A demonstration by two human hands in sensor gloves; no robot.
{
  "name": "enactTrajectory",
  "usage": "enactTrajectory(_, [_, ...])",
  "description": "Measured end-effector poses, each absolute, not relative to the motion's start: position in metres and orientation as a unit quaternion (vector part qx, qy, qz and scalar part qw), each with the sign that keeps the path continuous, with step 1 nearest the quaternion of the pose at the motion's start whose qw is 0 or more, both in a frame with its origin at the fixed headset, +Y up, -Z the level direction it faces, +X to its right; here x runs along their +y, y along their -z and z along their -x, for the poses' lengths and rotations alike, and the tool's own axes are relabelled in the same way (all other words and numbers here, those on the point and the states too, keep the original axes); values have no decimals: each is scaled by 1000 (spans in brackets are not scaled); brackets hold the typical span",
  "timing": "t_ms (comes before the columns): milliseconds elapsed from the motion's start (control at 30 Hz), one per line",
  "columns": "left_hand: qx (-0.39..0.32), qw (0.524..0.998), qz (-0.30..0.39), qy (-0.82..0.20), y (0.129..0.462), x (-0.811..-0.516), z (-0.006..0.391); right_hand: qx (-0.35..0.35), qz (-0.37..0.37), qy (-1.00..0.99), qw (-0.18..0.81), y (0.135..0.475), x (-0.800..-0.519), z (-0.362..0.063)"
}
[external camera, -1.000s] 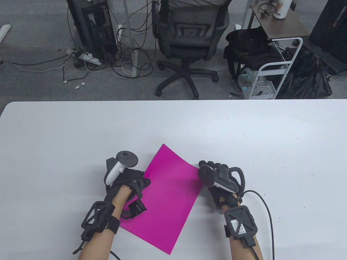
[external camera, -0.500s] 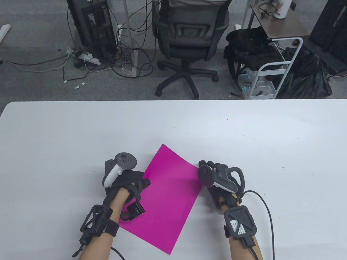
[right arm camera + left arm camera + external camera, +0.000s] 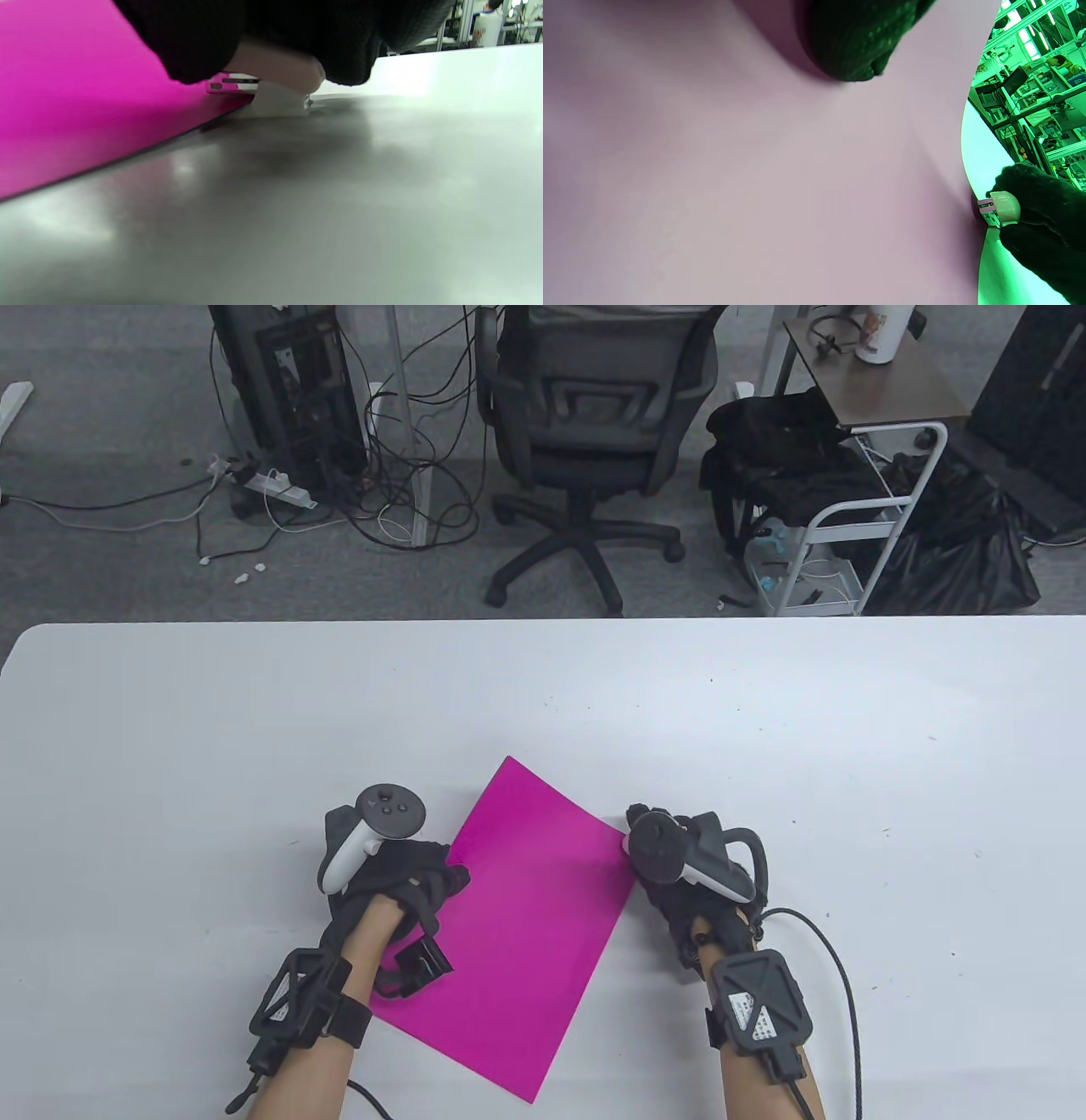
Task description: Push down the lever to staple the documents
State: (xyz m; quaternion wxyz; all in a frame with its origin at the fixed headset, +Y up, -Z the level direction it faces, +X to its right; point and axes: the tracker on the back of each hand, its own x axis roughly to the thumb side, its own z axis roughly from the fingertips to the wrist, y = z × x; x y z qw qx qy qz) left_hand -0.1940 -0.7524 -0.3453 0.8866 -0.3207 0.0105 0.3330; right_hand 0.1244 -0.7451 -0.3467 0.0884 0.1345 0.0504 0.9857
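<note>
Table view: a magenta rectangular paper sheet (image 3: 526, 925) is lying askew on the white tabletop (image 3: 170, 746), and is being pressed flat at its left edge by the left hand (image 3: 399, 891); whether anything is gripped cannot be told. A small white plastic stapler (image 3: 275, 91) is being held closed-fisted by the right hand (image 3: 679, 882) at the sheet's right corner. Right wrist view: the stapler's base is being rested on the table, the paper's edge is being taken into its mouth, and the lever is being covered by dark gloved fingers (image 3: 203, 42). Judged from this, positioning is done; the press is probably being made, but no staple is being shown, so completion cannot be confirmed.
</note>
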Motion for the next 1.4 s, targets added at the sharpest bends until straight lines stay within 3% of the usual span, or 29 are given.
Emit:
enactTrajectory(267, [9,887,322,-331,345,-752,194,20,-66,-985,155,350,-731,-135])
enactTrajectory(700, [9,888,321,-330,346,-752,194,12,61,-994,90,375,-738,-118])
enactTrajectory(1400, [11,889,320,-327,346,-752,194,37,75,-996,18,380,-747,-107])
